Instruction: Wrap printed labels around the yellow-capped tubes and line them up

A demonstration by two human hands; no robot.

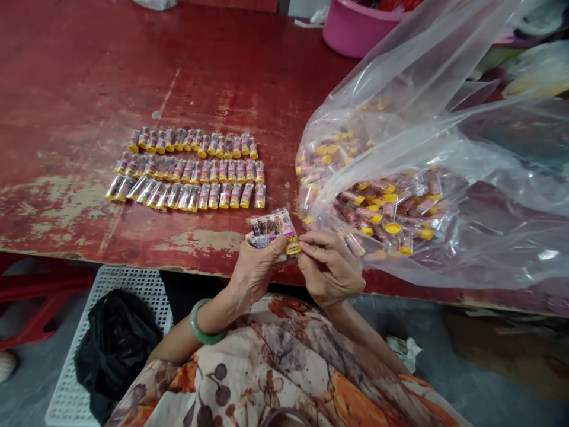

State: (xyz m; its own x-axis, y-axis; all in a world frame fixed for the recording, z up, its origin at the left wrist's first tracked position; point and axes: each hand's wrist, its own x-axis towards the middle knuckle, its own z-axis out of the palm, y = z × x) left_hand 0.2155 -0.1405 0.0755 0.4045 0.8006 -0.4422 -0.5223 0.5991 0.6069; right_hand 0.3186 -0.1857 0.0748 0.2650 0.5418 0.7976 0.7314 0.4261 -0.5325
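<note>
My left hand [254, 268], with a green bangle at its wrist, grips a few small printed cards or labels [269, 228] between thumb and fingers at the table's front edge. My right hand [332, 270] pinches the yellow lower corner of the front one. Whether anything else lies between the right fingertips is hidden. Just beyond the hands, small clear tubes with yellow caps stand or lie side by side in a back row [195, 141], a middle row [195, 171] and a front row [191, 197]. Right of my hands, loose yellow-capped tubes [393, 207] fill an open clear plastic bag [489, 237].
The worn red table [80, 89] spreads in front of me. A pink basin [355, 29] stands at its far side. Below left are a white perforated crate [73, 367], a black plastic bag [118, 344] and a red stool [40, 296].
</note>
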